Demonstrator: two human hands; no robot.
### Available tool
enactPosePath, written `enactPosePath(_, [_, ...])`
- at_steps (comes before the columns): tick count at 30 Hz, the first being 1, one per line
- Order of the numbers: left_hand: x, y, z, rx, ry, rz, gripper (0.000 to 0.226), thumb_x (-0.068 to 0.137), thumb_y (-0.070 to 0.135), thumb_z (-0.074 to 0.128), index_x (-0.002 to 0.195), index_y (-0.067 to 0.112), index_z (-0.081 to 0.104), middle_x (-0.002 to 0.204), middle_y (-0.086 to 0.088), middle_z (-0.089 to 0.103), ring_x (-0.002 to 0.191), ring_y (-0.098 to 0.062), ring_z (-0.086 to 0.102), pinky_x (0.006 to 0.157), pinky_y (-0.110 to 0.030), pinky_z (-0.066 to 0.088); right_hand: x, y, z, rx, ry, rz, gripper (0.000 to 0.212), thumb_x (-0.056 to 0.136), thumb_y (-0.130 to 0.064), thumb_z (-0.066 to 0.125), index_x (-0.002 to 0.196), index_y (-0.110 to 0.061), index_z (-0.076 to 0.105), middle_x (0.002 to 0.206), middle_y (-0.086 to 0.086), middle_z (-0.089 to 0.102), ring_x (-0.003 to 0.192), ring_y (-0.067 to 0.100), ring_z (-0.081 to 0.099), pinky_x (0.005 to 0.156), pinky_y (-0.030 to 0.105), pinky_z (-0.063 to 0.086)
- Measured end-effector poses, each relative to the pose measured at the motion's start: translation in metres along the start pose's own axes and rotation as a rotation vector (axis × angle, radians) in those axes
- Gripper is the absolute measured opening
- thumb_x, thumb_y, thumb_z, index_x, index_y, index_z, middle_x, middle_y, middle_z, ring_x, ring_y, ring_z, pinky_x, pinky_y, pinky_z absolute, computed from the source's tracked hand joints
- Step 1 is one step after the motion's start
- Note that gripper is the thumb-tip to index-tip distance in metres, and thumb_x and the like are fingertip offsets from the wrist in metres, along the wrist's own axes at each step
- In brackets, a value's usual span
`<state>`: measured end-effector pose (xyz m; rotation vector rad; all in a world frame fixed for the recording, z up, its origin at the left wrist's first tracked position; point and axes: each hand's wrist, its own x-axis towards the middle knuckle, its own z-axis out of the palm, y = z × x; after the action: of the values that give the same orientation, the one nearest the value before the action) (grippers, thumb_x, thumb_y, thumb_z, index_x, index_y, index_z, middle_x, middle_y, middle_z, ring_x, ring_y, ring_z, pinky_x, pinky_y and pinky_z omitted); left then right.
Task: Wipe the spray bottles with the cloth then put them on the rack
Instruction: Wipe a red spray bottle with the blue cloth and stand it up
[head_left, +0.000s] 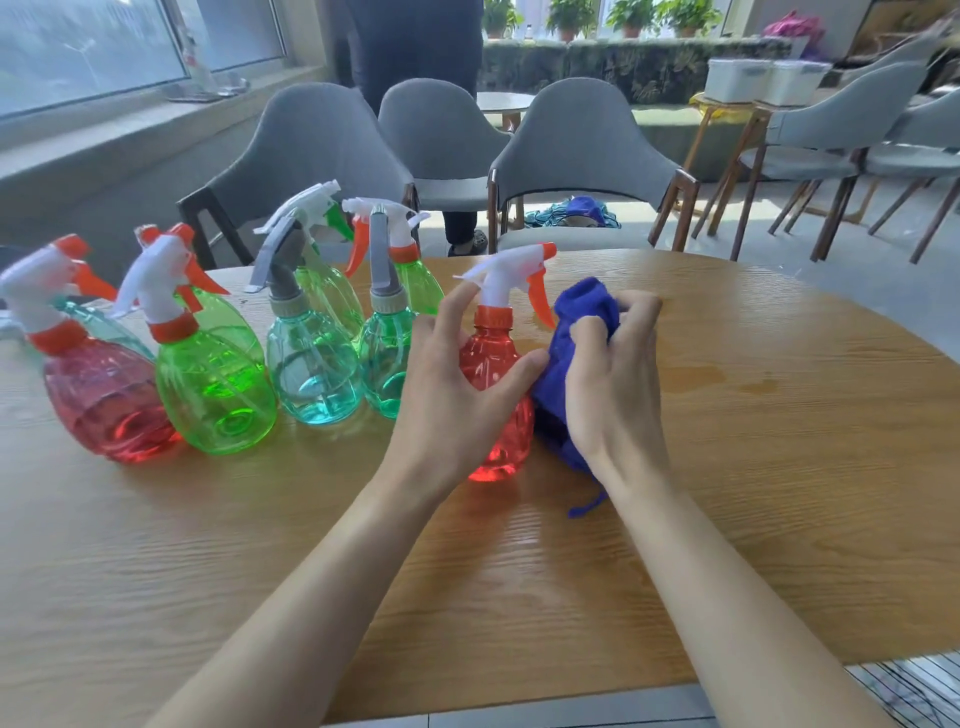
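Observation:
A red spray bottle (496, 364) with a white head and orange trigger stands upright on the wooden table (753, 415). My left hand (457, 384) grips its body from the left, the thumb across its front. My right hand (613, 379) holds a bunched blue cloth (582, 312) against the bottle's right side. To the left stand several more bottles: a red one (109, 405), a green one (213, 384), a teal one (311, 364), another teal one (384, 358), and green ones behind. No rack is in view.
Grey chairs (582, 150) stand along the table's far edge, with a person (415, 47) standing behind them. Damp patches (696, 376) mark the tabletop to the right. More chairs and small tables with white boxes (763, 78) stand at the far right.

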<state>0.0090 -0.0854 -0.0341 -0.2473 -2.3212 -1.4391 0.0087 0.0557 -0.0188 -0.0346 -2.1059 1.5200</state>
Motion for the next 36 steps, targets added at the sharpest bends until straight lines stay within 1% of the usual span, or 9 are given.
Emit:
enactPosePath(3, [-0.001,0.001,0.002,0.026,0.007,0.052,0.075,0.093,0.043,0.081,0.154,0.038,0.039,0.132,0.009,0.050,0.115,0.015,0.048,0.091,0.002,0.035,-0.002,-0.002,0.003,-0.072,0.024,-0.238,0.011,0.103,-0.019,0.053,0.113,-0.017,0.050,0.116,0.000,0.045,0.100,0.000,0.051,0.078,0.011,0.043])
enactPosePath(6, [-0.004,0.004,0.002,0.014,-0.029,0.064,0.071,0.096,0.037,0.077,0.153,0.041,0.036,0.134,0.015,0.060,0.113,0.002,0.061,0.088,-0.008,0.045,0.000,0.001,0.007,-0.123,-0.021,-0.412,0.020,0.100,-0.012,0.069,0.119,-0.011,0.063,0.119,0.002,0.050,0.107,0.010,0.056,0.090,0.022,0.050])
enactPosePath(11, [-0.006,0.007,0.000,-0.022,-0.110,0.028,0.073,0.093,0.031,0.078,0.151,0.043,0.034,0.097,0.004,0.071,0.083,-0.019,0.069,0.081,-0.042,0.058,0.007,0.001,0.007,-0.038,0.052,-0.415,0.022,0.099,-0.010,0.073,0.120,-0.010,0.067,0.113,-0.001,0.061,0.104,0.012,0.061,0.090,0.025,0.051])
enactPosePath(15, [-0.005,0.009,0.002,-0.045,-0.122,0.054,0.064,0.094,0.033,0.074,0.140,0.053,0.034,0.093,0.013,0.071,0.077,-0.010,0.066,0.067,-0.018,0.051,0.002,-0.003,0.008,0.010,0.056,-0.395,0.018,0.102,-0.013,0.071,0.120,-0.012,0.068,0.110,-0.001,0.064,0.101,0.012,0.062,0.087,0.032,0.053])
enactPosePath(20, [-0.003,0.009,0.000,-0.039,-0.109,-0.007,0.063,0.097,0.027,0.068,0.152,0.040,0.041,0.098,0.028,0.066,0.092,0.012,0.064,0.074,-0.006,0.047,-0.008,-0.009,0.016,-0.113,-0.061,-0.606,0.020,0.098,-0.007,0.069,0.117,-0.008,0.074,0.114,0.004,0.064,0.107,0.027,0.061,0.094,0.040,0.052])
enactPosePath(26, [-0.004,0.014,0.003,-0.048,-0.121,0.070,0.071,0.094,0.031,0.072,0.155,0.040,0.038,0.112,0.028,0.068,0.096,0.010,0.065,0.075,-0.005,0.044,0.001,-0.012,0.016,-0.069,0.022,-0.495,0.021,0.104,-0.012,0.065,0.123,-0.010,0.072,0.117,0.002,0.059,0.109,0.019,0.061,0.094,0.042,0.055])
enactPosePath(30, [-0.006,0.013,0.005,-0.044,-0.135,0.112,0.068,0.095,0.029,0.075,0.151,0.041,0.039,0.101,0.022,0.068,0.085,0.003,0.065,0.071,-0.011,0.044,0.007,-0.018,0.010,-0.079,0.083,-0.386,0.022,0.107,-0.018,0.061,0.127,-0.015,0.070,0.116,-0.001,0.056,0.106,0.010,0.059,0.094,0.023,0.051])
enactPosePath(32, [-0.006,0.013,0.006,-0.021,-0.129,0.126,0.067,0.095,0.030,0.076,0.150,0.043,0.039,0.101,0.016,0.068,0.083,-0.003,0.063,0.070,-0.018,0.045,0.013,-0.022,0.006,-0.081,0.110,-0.308,0.023,0.107,-0.022,0.058,0.126,-0.018,0.071,0.114,-0.003,0.055,0.104,0.009,0.058,0.093,0.025,0.051])
enactPosePath(36, [-0.005,0.010,0.006,0.044,-0.115,0.133,0.051,0.097,0.023,0.069,0.141,0.038,0.048,0.104,0.018,0.066,0.091,-0.001,0.063,0.070,-0.018,0.047,-0.002,-0.033,0.010,-0.215,0.002,-0.458,0.031,0.100,-0.029,0.055,0.123,-0.020,0.074,0.120,-0.001,0.057,0.110,0.019,0.057,0.095,0.032,0.052])
